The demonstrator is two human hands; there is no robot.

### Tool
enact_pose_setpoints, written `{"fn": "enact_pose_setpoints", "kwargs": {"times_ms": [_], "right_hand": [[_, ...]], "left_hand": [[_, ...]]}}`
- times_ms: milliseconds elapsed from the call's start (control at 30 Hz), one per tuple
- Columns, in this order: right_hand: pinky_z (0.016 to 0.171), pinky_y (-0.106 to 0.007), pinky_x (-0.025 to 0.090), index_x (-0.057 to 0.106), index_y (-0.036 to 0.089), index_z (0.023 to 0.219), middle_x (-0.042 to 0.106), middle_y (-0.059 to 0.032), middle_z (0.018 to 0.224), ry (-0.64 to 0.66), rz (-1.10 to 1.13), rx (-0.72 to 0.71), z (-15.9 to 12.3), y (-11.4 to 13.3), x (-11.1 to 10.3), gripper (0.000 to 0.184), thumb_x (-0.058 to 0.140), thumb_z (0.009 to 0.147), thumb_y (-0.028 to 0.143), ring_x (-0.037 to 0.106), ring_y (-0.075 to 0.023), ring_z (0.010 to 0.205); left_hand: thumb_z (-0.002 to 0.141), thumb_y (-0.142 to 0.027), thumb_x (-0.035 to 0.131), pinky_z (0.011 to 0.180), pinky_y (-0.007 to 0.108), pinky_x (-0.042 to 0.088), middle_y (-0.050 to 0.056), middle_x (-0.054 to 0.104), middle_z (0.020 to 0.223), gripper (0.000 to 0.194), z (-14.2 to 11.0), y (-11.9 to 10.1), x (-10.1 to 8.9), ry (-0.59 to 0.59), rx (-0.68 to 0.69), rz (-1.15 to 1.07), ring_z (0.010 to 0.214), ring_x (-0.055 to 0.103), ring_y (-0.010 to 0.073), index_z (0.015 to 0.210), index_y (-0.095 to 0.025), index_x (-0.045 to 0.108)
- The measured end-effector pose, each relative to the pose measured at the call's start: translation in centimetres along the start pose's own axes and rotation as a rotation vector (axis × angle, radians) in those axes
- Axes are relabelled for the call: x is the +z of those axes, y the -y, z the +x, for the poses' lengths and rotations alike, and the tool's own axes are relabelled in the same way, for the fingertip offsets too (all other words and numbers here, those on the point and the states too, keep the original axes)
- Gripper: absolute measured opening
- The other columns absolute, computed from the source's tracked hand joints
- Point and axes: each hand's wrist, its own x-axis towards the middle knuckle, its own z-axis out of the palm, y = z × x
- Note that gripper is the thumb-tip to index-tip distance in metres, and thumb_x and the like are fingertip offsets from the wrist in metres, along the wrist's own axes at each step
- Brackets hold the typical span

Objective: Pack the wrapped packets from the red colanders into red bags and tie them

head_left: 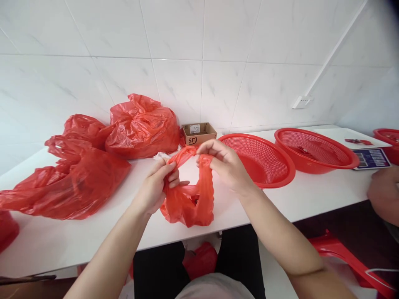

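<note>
A small red plastic bag (190, 209) hangs between my hands over the front edge of the white table (230, 209). My left hand (156, 182) is closed round its left handle, thumb uppermost. With bent fingers, my right hand (226, 162) pinches the bag's right handle. The two handles form a loop, and the table shows through the gap. Something dark peeks out inside the bag, too small to make out. Just right of my right hand stands a red perforated basket (264, 160).
Large filled red bags (143, 128) crowd the left side. Against the wall sits a small cardboard box (199, 135). To the right are another red basket (314, 149) and a digital scale (372, 158). Another person's arm (385, 195) reaches in at the right, above a red stool (346, 253).
</note>
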Motion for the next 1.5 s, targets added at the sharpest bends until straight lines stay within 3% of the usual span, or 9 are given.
{"fn": "enact_pose_setpoints", "kwargs": {"times_ms": [100, 200, 433, 600, 833, 1067, 1233, 1300, 1500], "right_hand": [[0.086, -0.033, 0.050, 0.065, 0.023, 0.092, 0.065, 0.0004, 0.095, 0.189, -0.272, -0.120, 1.0, 2.4, 0.7, 0.010, 0.058, 0.085, 0.020, 0.062, -0.0146, 0.092], [0.094, -0.038, 0.046, 0.069, 0.023, 0.091, 0.064, -0.0012, 0.103, 0.197, -0.566, -0.205, 2.3, 3.0, 1.2, 0.013, 0.062, 0.081, 0.018, 0.060, -0.0181, 0.104], [0.053, -0.023, 0.045, 0.067, 0.018, 0.077, 0.064, 0.0007, 0.066, 0.354, -0.526, 0.083, 4.3, 0.0, 0.4, 0.029, 0.047, 0.095, 0.030, 0.061, -0.0115, 0.056], [0.047, -0.022, 0.036, 0.069, 0.019, 0.082, 0.061, 0.0018, 0.059, 0.333, -0.575, 0.097, 4.5, 0.0, 0.5, 0.029, 0.050, 0.094, 0.038, 0.055, -0.0107, 0.048], [0.057, -0.024, 0.044, 0.065, 0.019, 0.083, 0.065, -0.0003, 0.072, 0.347, -0.440, 0.113, 4.7, 0.7, 0.0, 0.030, 0.059, 0.088, 0.047, 0.060, -0.0134, 0.065], [0.051, -0.022, 0.040, 0.055, 0.024, 0.104, 0.054, 0.0075, 0.057, 0.181, -0.287, 0.024, -2.3, 1.1, 1.6, 0.014, 0.052, 0.096, 0.036, 0.050, -0.0095, 0.048], [0.080, -0.031, 0.050, 0.055, 0.026, 0.116, 0.068, -0.0038, 0.094, -0.038, -0.364, -0.167, -2.6, -1.2, 1.8, 0.021, 0.044, 0.099, 0.034, 0.066, -0.0165, 0.091], [0.088, -0.033, 0.049, 0.054, 0.026, 0.121, 0.067, -0.0046, 0.102, 0.026, -0.294, -0.097, -1.3, -3.0, 1.5, 0.027, 0.043, 0.100, 0.037, 0.064, -0.0176, 0.101], [0.062, -0.027, 0.049, 0.059, 0.025, 0.120, 0.061, 0.0020, 0.074, 0.112, -0.044, 0.215, 0.0, -7.3, 2.2, 0.032, 0.047, 0.096, 0.043, 0.057, -0.0134, 0.062]], "left_hand": [[0.083, -0.030, 0.061, 0.057, 0.022, 0.049, -0.010, 0.033, 0.058, 0.017, 0.6, 0.1, 0.4, 0.026, -0.010, 0.219, 0.046, 0.026, 0.0049, 0.082, -0.021, 0.048], [0.078, -0.029, 0.065, 0.050, 0.018, 0.040, -0.007, 0.041, 0.060, 0.016, 0.8, 0.3, 0.4, 0.078, -0.030, 0.331, 0.050, 0.035, 0.0066, 0.083, -0.019, 0.053], [0.076, -0.033, 0.057, 0.046, 0.023, 0.028, -0.003, 0.036, 0.059, 0.022, -0.4, -0.9, 0.1, 0.292, -0.166, 0.383, 0.051, 0.027, 0.0092, 0.062, -0.019, 0.049], [0.083, -0.049, 0.057, 0.046, 0.024, 0.020, -0.005, 0.028, 0.058, 0.034, -0.2, -1.4, 0.6, 0.414, -0.188, 0.437, 0.051, 0.019, 0.0093, 0.067, -0.019, 0.056], [0.084, -0.058, 0.059, 0.045, 0.024, 0.029, 0.000, 0.047, 0.057, 0.048, 0.7, -1.1, 1.0, 0.286, -0.089, 0.574, 0.049, 0.037, 0.0101, 0.059, -0.017, 0.055], [0.083, -0.041, 0.068, 0.065, 0.028, 0.045, 0.004, 0.061, 0.068, 0.025, 1.1, -1.5, -1.2, 0.233, 0.053, 0.526, 0.066, 0.055, 0.0153, 0.077, -0.016, 0.070], [0.080, -0.031, 0.068, 0.060, 0.027, 0.046, 0.003, 0.063, 0.074, 0.012, 0.9, -2.0, -1.6, 0.339, 0.129, 0.756, 0.068, 0.059, 0.0170, 0.082, -0.019, 0.068], [0.081, -0.027, 0.063, 0.060, 0.027, 0.047, 0.002, 0.063, 0.073, 0.008, 0.8, -1.8, -1.6, 0.352, 0.222, 0.886, 0.069, 0.061, 0.0176, 0.078, -0.020, 0.062], [0.074, -0.010, 0.052, 0.067, 0.030, 0.046, 0.002, 0.063, 0.085, 0.013, 1.2, 0.5, -2.2, 0.141, 0.539, 1.146, 0.073, 0.059, 0.0178, 0.082, -0.021, 0.051]]}}
